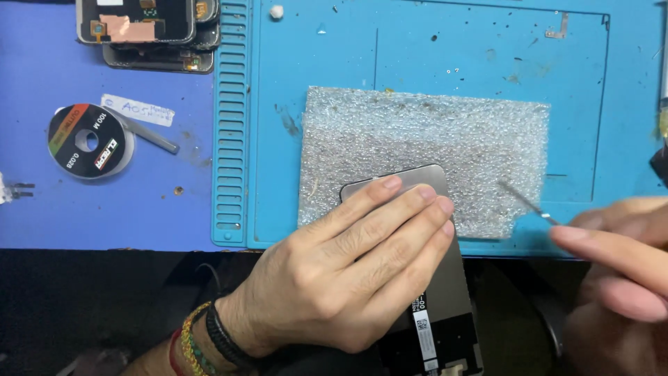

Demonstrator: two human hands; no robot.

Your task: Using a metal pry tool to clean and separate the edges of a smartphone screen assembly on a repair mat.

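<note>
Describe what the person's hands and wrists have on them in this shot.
Both hands are bare, with no gloves or rings showing. The left hand has a wrist stacked with bands: a black band, a yellow-green beaded bracelet and a red thread. No sleeve shows. The right hand is blurred at the frame edge; its wrist is out of view.

A phone repair workbench: a blue work mat (487, 63) with ridged slots, flecked with debris and small screws, a stack of opened phones (149, 31) at far left, and a wire spool (87, 139) beside them.
</note>
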